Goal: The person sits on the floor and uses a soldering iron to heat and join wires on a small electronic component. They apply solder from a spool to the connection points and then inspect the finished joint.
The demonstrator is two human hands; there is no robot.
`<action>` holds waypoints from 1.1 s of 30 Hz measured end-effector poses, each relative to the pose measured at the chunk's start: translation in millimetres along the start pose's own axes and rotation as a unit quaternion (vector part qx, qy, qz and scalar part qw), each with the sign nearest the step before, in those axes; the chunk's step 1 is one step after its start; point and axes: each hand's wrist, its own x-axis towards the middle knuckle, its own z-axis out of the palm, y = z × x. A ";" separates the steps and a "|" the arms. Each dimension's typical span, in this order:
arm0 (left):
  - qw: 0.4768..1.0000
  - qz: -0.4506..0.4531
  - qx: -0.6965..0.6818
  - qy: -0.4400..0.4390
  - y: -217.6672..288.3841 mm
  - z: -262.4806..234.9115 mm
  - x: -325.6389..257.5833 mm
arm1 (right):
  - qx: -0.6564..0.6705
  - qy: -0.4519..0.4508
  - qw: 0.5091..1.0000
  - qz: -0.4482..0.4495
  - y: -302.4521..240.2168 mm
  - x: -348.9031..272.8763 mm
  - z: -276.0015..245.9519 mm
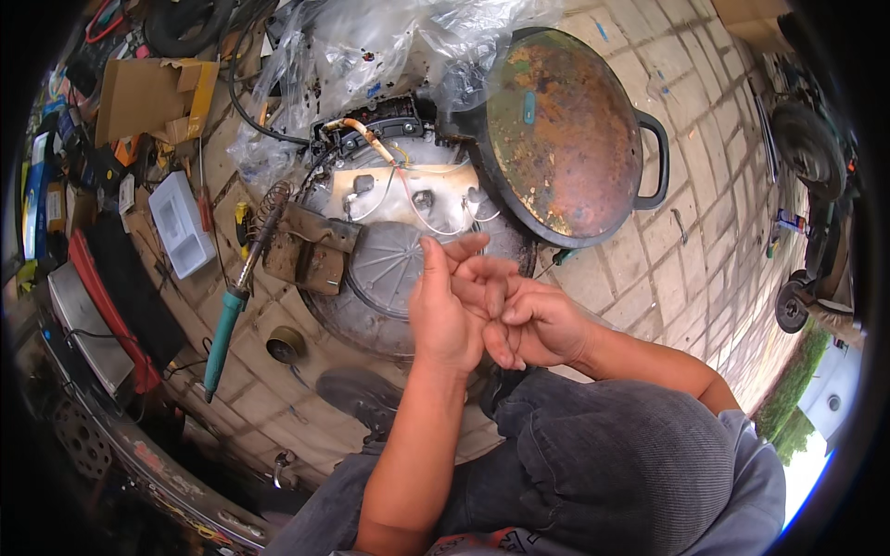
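My left hand [447,310] and my right hand [545,324] meet over the near side of an opened round electric appliance [385,269], with a ribbed grey metal surface. The left thumb points up and its fingers are bent toward the right hand. My right hand is closed, its fingertips pressed against the left fingers. Anything small between them is hidden. Behind the hands, thin white wires [422,211] and a brown sleeved cable [366,139] cross a pale sheet [408,195] on the appliance. A stained round pan lid [565,139] with a black handle leans open at its right.
A green-handled soldering iron [225,338] rests in a coil stand [269,208] on a rusty bracket [311,250] at left. Nearby are a clear plastic tray [181,225], a small round tin [286,345], and a cardboard box [153,100]. Clear plastic sheeting [371,46] covers the far side.
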 end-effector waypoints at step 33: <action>0.945 0.265 0.185 0.056 50.1 7.2 16.3 | -0.821 0.434 0.364 -0.075 40.8 -152.3 -209.5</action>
